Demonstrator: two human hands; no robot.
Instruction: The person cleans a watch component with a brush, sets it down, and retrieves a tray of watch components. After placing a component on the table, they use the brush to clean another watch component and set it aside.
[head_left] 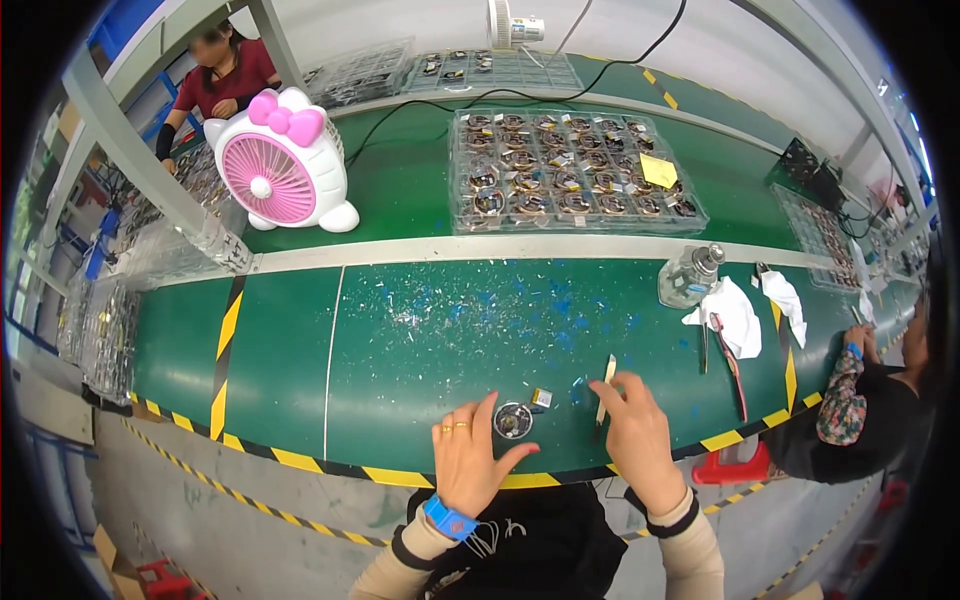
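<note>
On the green bench near its front edge lies a small round electronic module [513, 421] with a dark inside and a pale rim. Beside it, up and to the right, is a small silver-and-yellow block [542, 398] like a battery cell. My left hand [464, 458] is open around the module's left and near sides, thumb and forefinger spread wide; whether they touch its rim I cannot tell. To the right, my right hand [640, 438] pinches a slim pale stick [611, 368] between thumb and fingers, held upright, its lower end dark. A blue wrist strap [449, 519] circles my left wrist.
White and blue scraps [480, 305] litter the bench. A glass bottle [690, 277], white tissue [735, 318] and a red-handled brush [730, 365] stand right. Behind are a clear tray of modules [575, 170] and a pink-white fan [275, 170]. Co-workers sit at far left and right.
</note>
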